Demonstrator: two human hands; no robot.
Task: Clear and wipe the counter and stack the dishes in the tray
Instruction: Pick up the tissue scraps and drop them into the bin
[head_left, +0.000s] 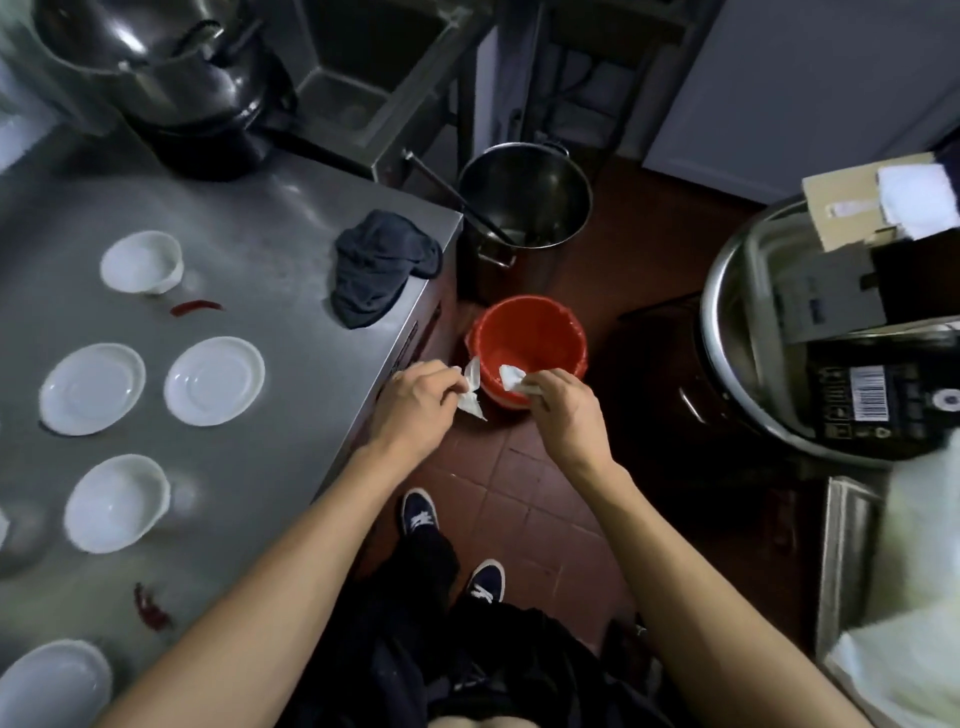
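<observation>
Left hand (415, 400) and right hand (558, 402) each pinch a white tissue scrap (511, 378) in a narrow grip above the red bucket (530, 332), apparently for disposal. Saucers (214, 380) lie unstacked on the worktop (291, 218), left of both grips.

Steel counter (270, 218) on your left, tiled floor (524, 488) beneath your hands.

Left of your left hand (410, 405), the counter carries two white saucers (214, 380) (92, 388), white bowls (141, 261) (117, 503) farther out and nearer you, two red chilli peppers (196, 307) (150, 613) and, beyond that hand, a crumpled dark cloth (382, 267). On the floor, a red bucket (530, 338) stands just past both hands, a steel pot (524, 195) beyond it.
</observation>
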